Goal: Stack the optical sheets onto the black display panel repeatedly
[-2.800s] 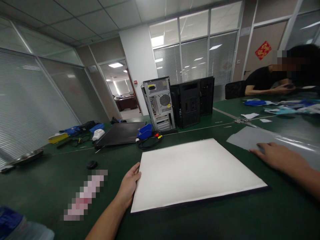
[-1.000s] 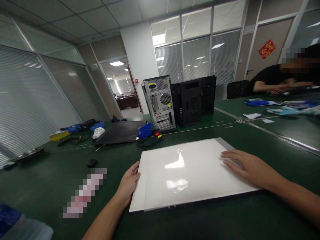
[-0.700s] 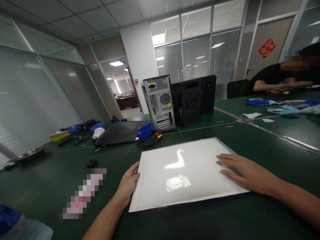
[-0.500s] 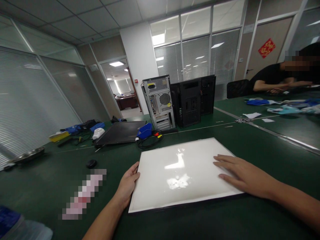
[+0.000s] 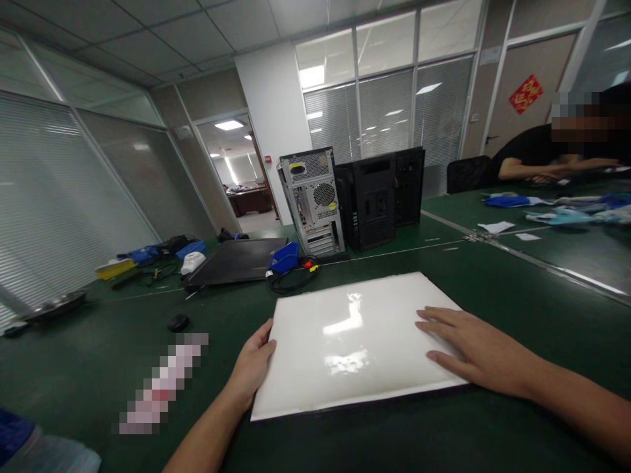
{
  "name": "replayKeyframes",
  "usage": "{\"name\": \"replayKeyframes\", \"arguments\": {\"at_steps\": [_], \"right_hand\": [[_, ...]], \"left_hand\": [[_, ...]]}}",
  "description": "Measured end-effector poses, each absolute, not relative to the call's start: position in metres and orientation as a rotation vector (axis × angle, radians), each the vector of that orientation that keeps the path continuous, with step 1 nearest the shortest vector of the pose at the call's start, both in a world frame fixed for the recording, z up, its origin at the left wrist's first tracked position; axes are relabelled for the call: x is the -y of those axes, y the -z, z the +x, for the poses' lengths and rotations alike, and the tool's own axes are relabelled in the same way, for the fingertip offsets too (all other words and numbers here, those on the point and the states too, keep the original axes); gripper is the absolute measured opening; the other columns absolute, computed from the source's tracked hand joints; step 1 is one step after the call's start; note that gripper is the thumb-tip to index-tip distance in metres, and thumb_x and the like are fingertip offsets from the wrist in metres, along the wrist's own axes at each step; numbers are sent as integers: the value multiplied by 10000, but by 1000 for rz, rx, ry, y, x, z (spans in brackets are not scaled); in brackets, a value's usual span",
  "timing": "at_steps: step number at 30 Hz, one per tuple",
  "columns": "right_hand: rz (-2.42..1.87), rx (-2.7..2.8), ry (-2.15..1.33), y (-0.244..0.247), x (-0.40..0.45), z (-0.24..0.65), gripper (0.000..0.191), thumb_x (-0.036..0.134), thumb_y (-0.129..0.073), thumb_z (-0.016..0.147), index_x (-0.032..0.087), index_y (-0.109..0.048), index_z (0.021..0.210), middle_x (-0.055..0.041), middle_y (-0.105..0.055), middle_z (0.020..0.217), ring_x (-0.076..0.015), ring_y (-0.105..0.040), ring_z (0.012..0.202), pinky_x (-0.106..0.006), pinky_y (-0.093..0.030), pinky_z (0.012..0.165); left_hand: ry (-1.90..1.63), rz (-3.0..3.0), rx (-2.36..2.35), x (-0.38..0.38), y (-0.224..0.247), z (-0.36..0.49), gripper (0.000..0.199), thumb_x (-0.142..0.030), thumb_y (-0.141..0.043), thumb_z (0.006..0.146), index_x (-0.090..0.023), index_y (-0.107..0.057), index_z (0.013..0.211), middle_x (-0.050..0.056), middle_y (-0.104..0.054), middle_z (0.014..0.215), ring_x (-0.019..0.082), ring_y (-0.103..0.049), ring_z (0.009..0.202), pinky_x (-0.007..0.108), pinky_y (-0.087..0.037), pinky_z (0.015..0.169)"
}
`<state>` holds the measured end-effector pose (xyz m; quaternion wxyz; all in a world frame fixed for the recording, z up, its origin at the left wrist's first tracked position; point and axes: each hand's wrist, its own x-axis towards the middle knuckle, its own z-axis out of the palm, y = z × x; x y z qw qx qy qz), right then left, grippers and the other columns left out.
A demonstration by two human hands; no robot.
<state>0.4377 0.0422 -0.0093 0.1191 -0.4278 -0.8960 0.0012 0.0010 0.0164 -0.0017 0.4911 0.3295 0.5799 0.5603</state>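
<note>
A glossy white rectangular panel [image 5: 345, 348] with a thin dark lower edge lies before me on the green table [image 5: 207, 387], and ceiling light reflects off it. My left hand [image 5: 254, 364] grips the panel's left edge, thumb on top and the other fingers partly hidden beside it. On the right part of the panel rests my right hand [image 5: 473, 345], palm down with fingers spread; it covers the right edge.
Behind the panel stand an open computer case [image 5: 315, 203] and black cases [image 5: 374, 203]. A dark flat screen [image 5: 236, 259], a blue tool [image 5: 284, 258] and cables lie left of them. A black round object [image 5: 178, 322] is nearer. A person sits at far right.
My right hand has slid slightly to the left over the panel. The panel and my left hand are nearly where they were.
</note>
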Motion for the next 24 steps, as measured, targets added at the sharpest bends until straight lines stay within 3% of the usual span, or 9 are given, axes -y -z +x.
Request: {"name": "replayKeyframes", "arguments": {"at_steps": [14,20,24], "right_hand": [[-1080,2601,-77,-8,-28,423,533,495,-500,866,328,-445,1369,-44,-446,1393,-269,-408,1272,-491,-348,1051],[-793,2721,-140,-22,-2,385,670,488,-582,817,319,-352,1423,-79,-425,1409,-278,-429,1255,-499,-404,993],[-619,2759,196,-19,-2,382,593,422,-542,862,254,-387,1409,-101,-457,1381,-266,-461,1222,-476,-416,977]], "left_hand": [[-1379,821,-1438,-19,3,-3,576,-9,-544,728,-172,-551,1281,101,-527,1393,202,-596,1137,327,-411,1001],[-1439,741,-1423,-13,-4,1,532,-27,-560,710,-180,-604,1218,76,-586,1335,190,-645,1050,273,-484,893],[-1474,680,-1370,-8,-7,2,576,-29,-545,700,-164,-568,1260,83,-598,1320,197,-661,1014,261,-523,799]]}}
